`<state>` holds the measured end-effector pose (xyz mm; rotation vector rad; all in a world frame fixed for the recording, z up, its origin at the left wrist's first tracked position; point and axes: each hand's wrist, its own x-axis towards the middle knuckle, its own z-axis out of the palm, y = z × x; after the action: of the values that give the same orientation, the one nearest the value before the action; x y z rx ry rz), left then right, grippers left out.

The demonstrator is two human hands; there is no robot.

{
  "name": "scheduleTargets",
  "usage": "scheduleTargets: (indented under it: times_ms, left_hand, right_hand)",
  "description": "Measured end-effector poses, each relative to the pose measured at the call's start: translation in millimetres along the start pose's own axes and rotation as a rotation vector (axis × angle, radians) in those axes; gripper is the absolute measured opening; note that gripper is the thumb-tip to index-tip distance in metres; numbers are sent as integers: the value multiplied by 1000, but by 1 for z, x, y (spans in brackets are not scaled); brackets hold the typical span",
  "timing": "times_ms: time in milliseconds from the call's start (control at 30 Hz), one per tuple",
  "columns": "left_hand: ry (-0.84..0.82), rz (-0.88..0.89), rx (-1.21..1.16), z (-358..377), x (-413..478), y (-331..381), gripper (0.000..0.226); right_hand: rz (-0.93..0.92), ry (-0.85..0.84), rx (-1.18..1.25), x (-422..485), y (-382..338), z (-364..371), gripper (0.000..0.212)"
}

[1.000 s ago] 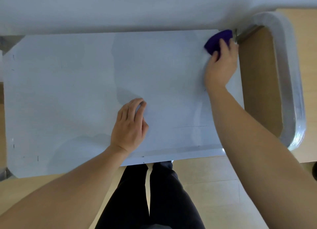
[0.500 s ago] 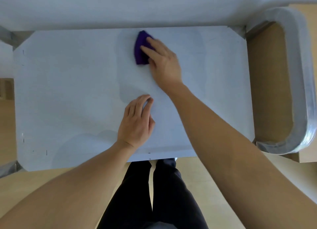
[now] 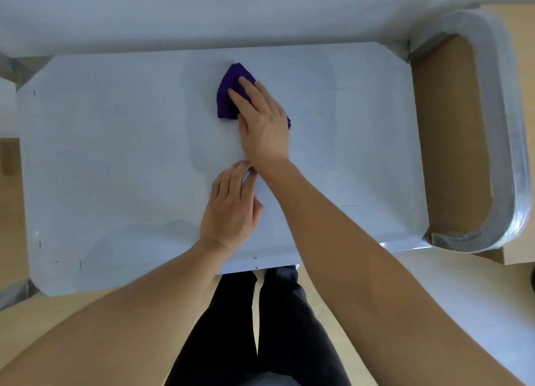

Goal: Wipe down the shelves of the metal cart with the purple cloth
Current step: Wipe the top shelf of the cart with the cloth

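1. The purple cloth (image 3: 227, 96) is sitting upper-middle of the frame, bunched into a rough wedge with a rounded point aiming up. The fabric is looking soft and a bit fuzzy, and a small corner is poking out on the right side of the hand.
2. The right hand (image 3: 265, 125) is lying flat on top of it, fingers straight and slightly fanned. It's pressing the cloth down onto the shelf, not pinching it.
3. The left hand (image 3: 231, 209) is resting on the shelf around mid-frame, just below the right wrist. Its fingers are bending loosely with the tips touching the surface, and it's holding nothing.
4. The top shelf of the metal cart (image 3: 115, 154) is taking up most of the frame. It's a flat, smooth, pale matte sheet with clipped corners, showing a few tiny dark marks near the left and bottom edges and faint cloudy patches across the middle.
5. The handle (image 3: 498, 142) on the right is curving round in a thick rounded loop and seems to be wrapped in crinkly clear film. Something flat and brown is showing through the loop; can't tell what.
6. Bottom centre, black trousers (image 3: 260, 327) are showing over a light tan floor (image 3: 29, 327).
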<state>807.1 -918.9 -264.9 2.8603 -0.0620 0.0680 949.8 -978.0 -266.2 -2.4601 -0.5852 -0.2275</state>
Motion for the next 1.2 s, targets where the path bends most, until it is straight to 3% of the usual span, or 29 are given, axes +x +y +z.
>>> scheduleTargets:
  times_ms: [67,133,300,400,467,567,633,733,867,967,1033,1133,1200]
  left_hand:
    - [-9,0,-11,-1,0,1,46]
    - [-11,0,-16,-1,1,0,46]
    - [-7,3,-17,1,1,0,45]
    - [-2,-1,-14,1,-1,0,45]
    - [-1,-3,-9,1,0,-1,45]
    - [14,7,1,0,1,0,45]
    - [14,8,-1,0,1,1,45]
    - [15,15,0,0,1,1,45]
    - [25,13,1,1,1,1,44]
    - [33,14,-2,1,0,1,44]
    - [37,16,2,0,-1,1,44]
    - [40,17,11,0,0,1,44]
    - [41,17,11,1,-1,1,44]
  right_hand:
    - [-72,-27,-27,3,21,-12,38]
    - [-22,57,-81,7,62,-34,38]
    - [597,257,-221,2,140,-93,45]
    - [764,303,-292,13,129,-80,46]
    - [637,275,-208,25,102,-57,46]
    - [177,124,-98,24,53,-19,47]
    - [27,-3,-69,22,43,-15,46]
    - [75,70,-79,22,81,-39,45]
    - [539,199,-209,8,144,-95,46]
    - [682,233,-243,8,139,-94,48]
    - [603,190,-205,10,108,-74,50]
    - [178,42,-118,-2,61,-38,48]
    - [29,-31,-114,-4,65,-39,45]
